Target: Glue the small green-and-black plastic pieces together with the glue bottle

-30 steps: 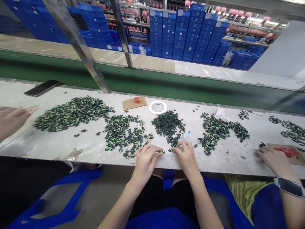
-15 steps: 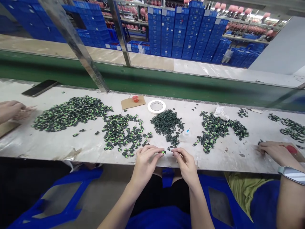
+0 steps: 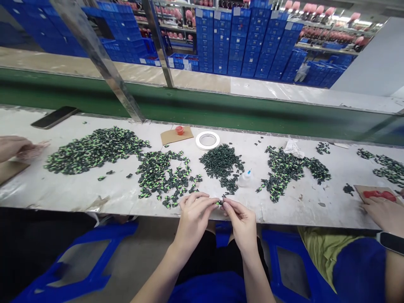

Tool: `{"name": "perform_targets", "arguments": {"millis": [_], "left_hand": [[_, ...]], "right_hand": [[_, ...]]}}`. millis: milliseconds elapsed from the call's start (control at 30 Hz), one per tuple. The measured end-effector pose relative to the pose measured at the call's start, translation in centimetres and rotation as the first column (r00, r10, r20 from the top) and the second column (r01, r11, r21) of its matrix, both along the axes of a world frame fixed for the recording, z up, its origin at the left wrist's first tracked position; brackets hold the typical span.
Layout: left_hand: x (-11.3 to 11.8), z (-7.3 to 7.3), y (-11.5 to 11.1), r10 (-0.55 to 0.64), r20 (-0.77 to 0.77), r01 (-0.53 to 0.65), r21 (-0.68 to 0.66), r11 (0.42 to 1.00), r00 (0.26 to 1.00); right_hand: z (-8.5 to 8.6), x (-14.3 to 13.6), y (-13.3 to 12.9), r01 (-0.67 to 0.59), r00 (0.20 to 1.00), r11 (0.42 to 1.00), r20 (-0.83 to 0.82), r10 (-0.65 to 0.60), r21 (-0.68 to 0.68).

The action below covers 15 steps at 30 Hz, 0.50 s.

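Over the front edge of the table my left hand pinches a small black-and-green part between thumb and fingertips. My right hand meets it from the other side, its fingers closed on a small dark piece that is mostly hidden. Just beyond my hands lies a pile of small dark cylindrical pieces. Left of that, a loose heap of black-and-green parts is spread out. A small translucent bottle with a blue needle tip stands to the right of the dark pieces.
A roll of white tape and a red cup on cardboard sit behind. More black-and-green heaps lie either side. Another person's hand works over red material at right; a second person's hand holds a pinkish cloth at left.
My right hand has moved left, bringing its fingertips against the part in my left hand. The person's hand at right has shifted right, uncovering a small dark pile and the red material.
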<state>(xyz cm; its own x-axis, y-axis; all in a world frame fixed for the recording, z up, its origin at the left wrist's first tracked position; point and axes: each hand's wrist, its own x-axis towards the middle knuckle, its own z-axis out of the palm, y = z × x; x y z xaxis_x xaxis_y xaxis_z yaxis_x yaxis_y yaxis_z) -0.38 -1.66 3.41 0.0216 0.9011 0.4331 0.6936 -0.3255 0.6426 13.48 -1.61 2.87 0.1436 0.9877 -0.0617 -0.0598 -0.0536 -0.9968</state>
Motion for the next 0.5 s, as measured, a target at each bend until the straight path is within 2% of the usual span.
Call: {"name": "perform_targets", "arguments": {"millis": [167, 267, 500], "left_hand": [[-0.12, 0.05, 0.01, -0.038, 0.026, 0.038, 0.008, 0.999, 0.999], [-0.15, 0.06, -0.01, -0.033, 0.07, 0.033, 0.003, 0.999, 0.997], [0.33, 0.02, -0.38, 0.023, 0.265, 0.016, -0.146, 0.989, 0.964]], "right_hand": [[-0.14, -0.03, 0.01, -0.018, 1.0, 1.0, 0.025, 0.017, 0.022], [-0.18, -0.2, 0.06, -0.038, 0.999, 0.994, 0.039, 0.034, 0.098], [-0.79, -0.4, 0.0, -0.041, 0.996, 0.954, 0.082, 0.017, 0.297]]}}
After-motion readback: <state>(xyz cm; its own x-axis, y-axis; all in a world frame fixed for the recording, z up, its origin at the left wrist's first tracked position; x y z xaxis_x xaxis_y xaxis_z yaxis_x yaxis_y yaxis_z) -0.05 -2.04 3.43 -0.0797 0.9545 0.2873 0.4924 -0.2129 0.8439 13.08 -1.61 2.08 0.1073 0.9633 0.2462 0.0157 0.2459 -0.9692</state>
